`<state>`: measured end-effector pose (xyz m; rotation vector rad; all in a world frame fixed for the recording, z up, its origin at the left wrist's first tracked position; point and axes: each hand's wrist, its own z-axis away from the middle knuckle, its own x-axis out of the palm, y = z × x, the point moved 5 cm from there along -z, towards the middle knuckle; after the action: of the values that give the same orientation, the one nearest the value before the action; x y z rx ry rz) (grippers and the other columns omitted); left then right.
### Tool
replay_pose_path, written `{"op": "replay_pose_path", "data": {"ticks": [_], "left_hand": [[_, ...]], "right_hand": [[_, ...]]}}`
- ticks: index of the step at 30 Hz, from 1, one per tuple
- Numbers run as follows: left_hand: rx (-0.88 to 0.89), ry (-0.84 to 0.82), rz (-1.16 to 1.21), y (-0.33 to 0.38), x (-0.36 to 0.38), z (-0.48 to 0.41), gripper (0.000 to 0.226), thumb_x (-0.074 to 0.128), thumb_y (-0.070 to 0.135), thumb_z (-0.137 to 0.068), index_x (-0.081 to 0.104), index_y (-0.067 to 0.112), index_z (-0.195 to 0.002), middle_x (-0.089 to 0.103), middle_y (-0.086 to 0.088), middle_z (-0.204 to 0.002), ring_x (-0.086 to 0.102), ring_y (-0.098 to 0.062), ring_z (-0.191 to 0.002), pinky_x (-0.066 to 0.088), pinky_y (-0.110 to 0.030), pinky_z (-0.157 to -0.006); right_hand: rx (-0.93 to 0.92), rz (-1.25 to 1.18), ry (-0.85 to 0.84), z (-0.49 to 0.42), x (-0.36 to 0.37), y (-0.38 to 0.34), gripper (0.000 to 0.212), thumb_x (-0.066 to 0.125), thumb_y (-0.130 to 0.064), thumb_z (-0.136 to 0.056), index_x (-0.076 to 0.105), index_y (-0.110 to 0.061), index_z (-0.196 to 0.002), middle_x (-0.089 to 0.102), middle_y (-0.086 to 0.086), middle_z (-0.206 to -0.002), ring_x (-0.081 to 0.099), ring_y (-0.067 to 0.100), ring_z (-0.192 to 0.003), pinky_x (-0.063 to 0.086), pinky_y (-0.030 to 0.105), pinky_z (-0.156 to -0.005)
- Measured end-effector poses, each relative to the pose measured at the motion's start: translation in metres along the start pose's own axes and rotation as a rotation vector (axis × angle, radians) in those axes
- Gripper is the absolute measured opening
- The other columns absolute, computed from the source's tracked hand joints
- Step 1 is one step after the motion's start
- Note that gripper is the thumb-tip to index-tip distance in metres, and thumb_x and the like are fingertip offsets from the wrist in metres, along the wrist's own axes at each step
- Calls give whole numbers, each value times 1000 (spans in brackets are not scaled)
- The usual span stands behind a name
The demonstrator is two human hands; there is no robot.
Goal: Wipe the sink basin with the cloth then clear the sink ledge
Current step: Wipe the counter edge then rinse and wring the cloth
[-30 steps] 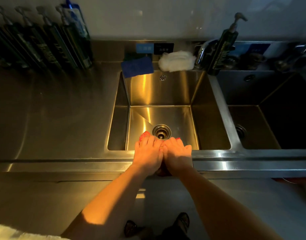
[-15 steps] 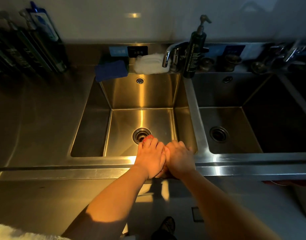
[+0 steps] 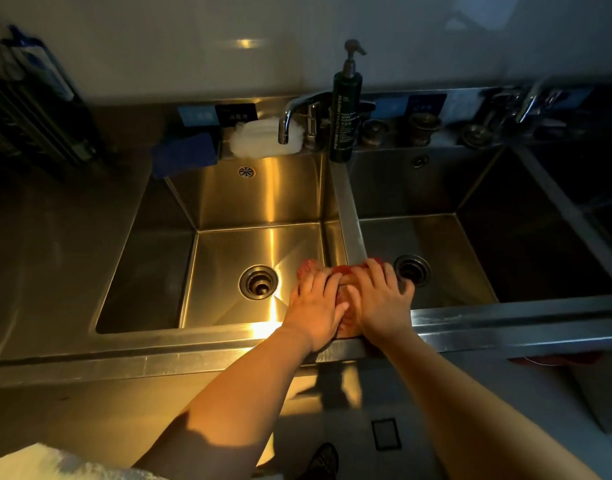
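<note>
Your left hand (image 3: pixel 315 306) and right hand (image 3: pixel 380 303) lie side by side, fingers spread flat, pressing the red cloth (image 3: pixel 342 270) onto the sink divider (image 3: pixel 346 209) at its 6 o'clock end. The cloth's visible far edge runs 9-to-3; the rest is hidden.

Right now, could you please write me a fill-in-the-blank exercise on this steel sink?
The left hand and right hand press a red cloth onto the divider between two steel ___.
The dark green pump bottle stands ___ on the back ledge.
The blue cloth lies ___ of the folded white cloth.
Missing: basins; upright; left.
</note>
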<state>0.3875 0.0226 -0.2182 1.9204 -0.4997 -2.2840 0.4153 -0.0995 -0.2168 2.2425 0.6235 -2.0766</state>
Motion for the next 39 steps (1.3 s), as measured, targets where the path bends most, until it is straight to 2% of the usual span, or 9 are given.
{"op": "replay_pose_path", "data": {"ticks": [2, 4, 8, 12, 19, 26, 39], "left_hand": [[5, -97, 35, -5, 9, -3, 62, 26, 47, -99, 10, 16, -150, 11, -1, -156, 4, -21, -143, 9, -42, -118], [6, -183, 67, -10, 14, -7, 65, 24, 49, -99, 2, 17, -151, 1, 3, -159, -7, -19, -145, 7, -45, -118], [-40, -246, 53, -9, 16, -19, 64, 26, 44, -100, -6, 22, -151, -17, 11, -157, -20, -20, -143, 5, -51, -117], [-133, -264, 75, -13, 19, -27, 62, 28, 45, -100, -5, 32, -150, -25, 12, -154, -23, -23, -142, 5, -60, -112], [-218, -232, 93, -24, 14, -48, 60, 29, 46, -99, -5, 40, -148, -23, 3, -155, -16, -28, -143, 19, -59, -112], [-243, -215, 90, -38, 5, -83, 58, 28, 47, -99, -1, 41, -148, -19, 1, -156, -13, -29, -144, 25, -58, -110], [-219, -156, 54, -76, -11, -163, 59, 28, 53, -96, 1, 43, -147, -12, 5, -156, -9, -30, -143, 20, -58, -112]], "right_hand": [[21, -72, -168, -1, 19, 9, 48, 29, -45, -97, 30, -27, -141, 27, 5, -150, 20, 28, -139, 28, 55, -104], [-27, -89, -195, -6, 25, 10, 53, 26, -51, -96, 24, -28, -144, 23, 4, -153, 16, 28, -141, 29, 54, -105], [-12, -83, -146, -16, 28, 12, 51, 29, -49, -95, 30, -26, -141, 28, 3, -149, 21, 25, -137, 36, 47, -99], [5, -86, -130, -24, 32, 11, 47, 31, -47, -96, 32, -29, -139, 30, -1, -148, 21, 21, -136, 33, 43, -99], [11, -136, -134, -51, 32, 12, 45, 32, -45, -97, 34, -29, -139, 28, -3, -149, 20, 18, -137, 31, 40, -101], [21, -219, -123, -90, 34, 15, 42, 36, -42, -97, 37, -29, -137, 30, -3, -146, 20, 16, -136, 30, 39, -101], [73, -270, -131, -173, 42, 19, 42, 34, -42, -98, 37, -29, -138, 29, -3, -148, 18, 18, -138, 27, 44, -107]]}}
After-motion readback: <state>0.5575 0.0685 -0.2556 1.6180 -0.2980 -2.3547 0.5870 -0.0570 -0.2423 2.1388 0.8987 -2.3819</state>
